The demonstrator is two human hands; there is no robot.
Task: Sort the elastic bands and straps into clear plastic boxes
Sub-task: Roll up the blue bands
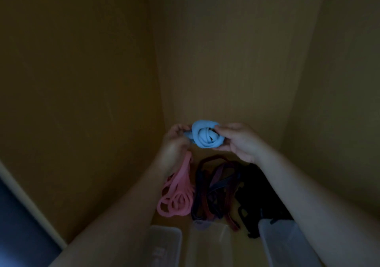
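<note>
Tan, wood-toned panels enclosed the work area on three sides: a left panel (82,102), a back panel (226,61) and a right panel (349,102). Lighting was very dim. A pale strip (30,205) and a dark blue area (16,225) lay outside the left panel, at the lower left.

Both hands were raised above the tan surface (213,153), holding a rolled blue band (206,136) between them. The left hand (174,141), blurred, had its fingers curled on the roll's left edge. The right hand (240,141) pinched the roll's right side between thumb and fingers.

Below the hands, three heaps lay side by side on the surface: pink bands (176,197) at left, dark red and navy straps (213,186) in the middle, and black straps (257,190) at right. One pink strand reached up under the left hand; whether it was held could not be determined.

Three clear plastic boxes stood nearest the camera: left box (164,244), middle box (209,244) and right box (285,244). Their contents could not be made out.
</note>
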